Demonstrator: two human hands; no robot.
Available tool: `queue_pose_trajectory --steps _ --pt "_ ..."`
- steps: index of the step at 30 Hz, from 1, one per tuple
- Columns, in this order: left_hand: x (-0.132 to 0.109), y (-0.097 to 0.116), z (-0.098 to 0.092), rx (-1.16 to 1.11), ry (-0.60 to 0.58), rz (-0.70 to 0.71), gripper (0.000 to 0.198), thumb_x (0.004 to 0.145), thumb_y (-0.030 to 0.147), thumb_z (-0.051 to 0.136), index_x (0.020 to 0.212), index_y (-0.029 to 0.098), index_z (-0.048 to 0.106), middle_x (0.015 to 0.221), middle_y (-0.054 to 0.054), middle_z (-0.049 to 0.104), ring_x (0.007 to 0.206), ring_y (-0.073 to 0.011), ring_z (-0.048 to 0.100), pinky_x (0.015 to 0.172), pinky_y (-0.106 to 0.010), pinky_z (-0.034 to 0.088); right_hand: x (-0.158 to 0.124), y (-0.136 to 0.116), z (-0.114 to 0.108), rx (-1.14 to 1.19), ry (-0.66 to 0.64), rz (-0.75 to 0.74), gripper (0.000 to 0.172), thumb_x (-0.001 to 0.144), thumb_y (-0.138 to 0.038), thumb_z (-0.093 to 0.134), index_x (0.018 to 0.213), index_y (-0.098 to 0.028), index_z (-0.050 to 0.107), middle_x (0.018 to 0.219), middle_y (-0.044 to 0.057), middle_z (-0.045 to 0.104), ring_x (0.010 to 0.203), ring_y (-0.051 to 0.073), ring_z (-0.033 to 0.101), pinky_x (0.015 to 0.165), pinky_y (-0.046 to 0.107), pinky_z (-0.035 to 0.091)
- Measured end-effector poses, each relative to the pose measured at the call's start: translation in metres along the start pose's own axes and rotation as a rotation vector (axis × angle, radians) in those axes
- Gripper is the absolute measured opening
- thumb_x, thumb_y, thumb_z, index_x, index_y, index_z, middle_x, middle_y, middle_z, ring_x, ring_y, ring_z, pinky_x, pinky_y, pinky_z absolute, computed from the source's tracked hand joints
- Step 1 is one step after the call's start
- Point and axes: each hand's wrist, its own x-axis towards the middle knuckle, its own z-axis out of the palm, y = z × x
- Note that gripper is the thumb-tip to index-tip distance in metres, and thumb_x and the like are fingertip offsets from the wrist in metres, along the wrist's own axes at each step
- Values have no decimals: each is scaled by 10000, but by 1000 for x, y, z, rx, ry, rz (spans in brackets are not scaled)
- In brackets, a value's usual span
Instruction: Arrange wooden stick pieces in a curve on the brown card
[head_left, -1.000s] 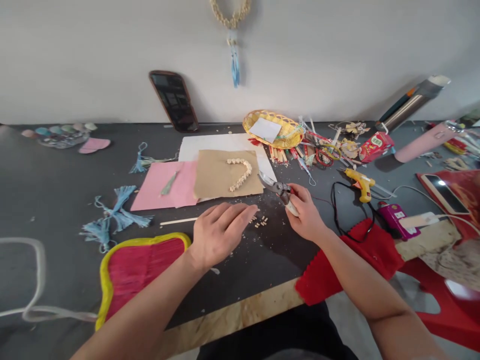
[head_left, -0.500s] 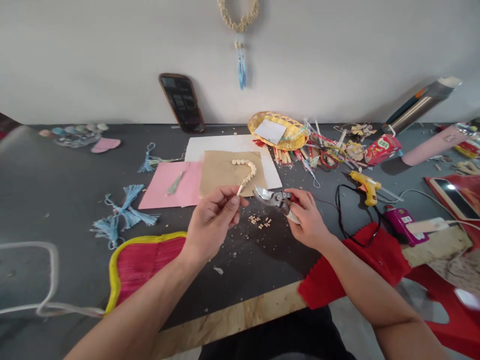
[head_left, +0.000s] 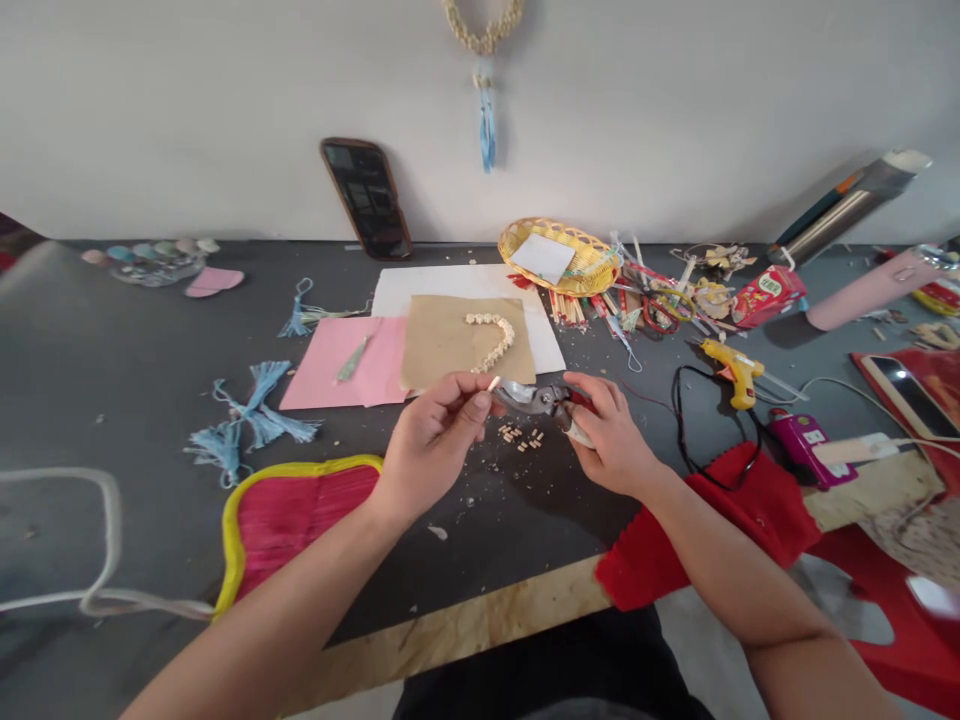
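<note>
My left hand (head_left: 442, 425) pinches a thin pale stick (head_left: 493, 384), whose tip pokes up past the fingers. Around that tip sit the blades of the pruning shears (head_left: 536, 398); whether they touch the stick I cannot tell. My right hand (head_left: 611, 435) is wrapped round the shears' handles. Just beyond my left hand, a hook-shaped row of small pale pieces (head_left: 504, 335) lies on brown paper (head_left: 442, 335). Below the blades, several short cut pieces of stick (head_left: 520, 436) are scattered on the dark tabletop (head_left: 525, 530).
At the back stands a yellow basket (head_left: 592, 262) with sticks and scraps beside it. To the right are a yellow glue gun (head_left: 739, 375), a purple power strip (head_left: 806, 448) and red cloth (head_left: 750, 500). Blue tassels (head_left: 255, 410) and pink paper (head_left: 322, 370) lie left. A phone (head_left: 367, 198) leans on the wall.
The shears' blades have come left to the stick's tip at my left fingers. The stick's tip now points up and right. The curved row shows apart from the stick, on the paper.
</note>
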Motion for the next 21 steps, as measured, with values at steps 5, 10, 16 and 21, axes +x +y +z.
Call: queue_pose_trajectory --steps 5,10,16,21 --pt "0 3 -3 129 -6 35 240 894 350 560 1006 152 636 753 -27 684 541 -81 481 485 -191 407 0 -1 0 21 29 -2 342 759 -84 526 1077 -201 559 1406 133 388 1230 312 399 1004 511 379" --pt "1 3 -2 174 -9 6 282 871 388 569 1001 146 634 738 -38 697 516 -88 479 473 -198 405 0 -3 0 30 51 5 350 730 -63 532 1054 -192 561 1392 140 408 1226 316 412 1002 508 391" --pt "2 6 -2 201 -46 17 289 877 399 541 980 151 648 734 -35 682 541 -97 494 506 -207 406 1 -4 3 36 64 -18 388 714 -48 525 1071 -193 567 1377 140 428 1220 305 427 1003 500 406" --pt "2 5 -1 215 -76 51 247 886 375 524 911 163 648 740 -19 668 549 -95 483 517 -209 398 1 -5 4 46 58 -12 383 719 -37 522 1065 -194 570 1375 140 434 1214 300 434 1006 505 410"
